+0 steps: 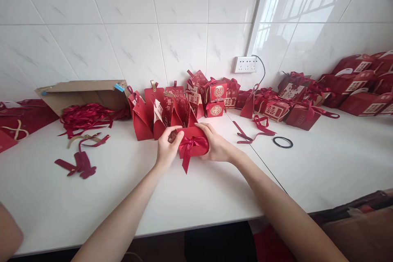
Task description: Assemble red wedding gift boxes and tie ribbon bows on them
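Between my two hands is a small red gift box [196,134] with a satin ribbon bow [192,142] on its near face, one ribbon tail hanging down. My left hand [167,145] pinches the box's left edge between thumb and fingers. Around the right end wraps my right hand [216,143], its fingers over the top and its thumb side low. Just behind the held box stand several red peaked gift boxes [141,119] in a row, partly hidden by it and my hands.
On the left, an open cardboard box [89,86] spills red ribbons [87,118], with loose dark red straps [80,166] nearer. To the right lie a ribbon piece [260,126] and a black ring [283,142]. More red boxes [357,84] stack far right; a power strip [245,64] is on the wall.
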Action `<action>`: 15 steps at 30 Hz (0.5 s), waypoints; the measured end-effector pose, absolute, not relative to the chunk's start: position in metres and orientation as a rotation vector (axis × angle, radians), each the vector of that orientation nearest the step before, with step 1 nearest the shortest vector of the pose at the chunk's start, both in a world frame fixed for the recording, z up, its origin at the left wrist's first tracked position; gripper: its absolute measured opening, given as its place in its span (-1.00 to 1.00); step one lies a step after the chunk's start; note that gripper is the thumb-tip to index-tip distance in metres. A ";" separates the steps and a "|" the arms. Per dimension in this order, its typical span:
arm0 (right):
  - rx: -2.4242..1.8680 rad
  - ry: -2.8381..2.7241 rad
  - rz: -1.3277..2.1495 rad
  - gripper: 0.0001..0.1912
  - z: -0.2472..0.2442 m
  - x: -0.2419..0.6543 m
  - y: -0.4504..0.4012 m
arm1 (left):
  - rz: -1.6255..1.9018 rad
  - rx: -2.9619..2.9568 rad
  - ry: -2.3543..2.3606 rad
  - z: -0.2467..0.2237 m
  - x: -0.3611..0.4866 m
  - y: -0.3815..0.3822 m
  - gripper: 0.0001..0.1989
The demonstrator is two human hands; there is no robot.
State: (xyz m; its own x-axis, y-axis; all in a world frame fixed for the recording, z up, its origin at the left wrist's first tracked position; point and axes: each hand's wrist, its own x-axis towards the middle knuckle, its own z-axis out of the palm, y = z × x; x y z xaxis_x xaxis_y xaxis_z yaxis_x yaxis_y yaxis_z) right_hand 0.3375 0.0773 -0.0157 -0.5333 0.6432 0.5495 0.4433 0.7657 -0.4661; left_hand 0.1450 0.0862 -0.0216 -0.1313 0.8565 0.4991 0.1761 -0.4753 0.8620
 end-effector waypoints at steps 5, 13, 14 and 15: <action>-0.796 -2.229 0.350 -0.04 -0.013 0.337 0.075 | 1.688 1.269 1.043 -0.015 0.140 0.088 -0.60; -0.776 -2.210 0.333 -0.06 -0.014 0.336 0.076 | 1.646 1.351 1.116 -0.014 0.142 0.087 -0.64; -0.784 -2.213 0.340 -0.05 -0.014 0.337 0.076 | 1.669 1.247 1.106 -0.014 0.139 0.091 -0.62; -0.794 -2.213 0.347 -0.05 -0.014 0.337 0.077 | 1.685 1.172 1.112 -0.014 0.134 0.095 -0.61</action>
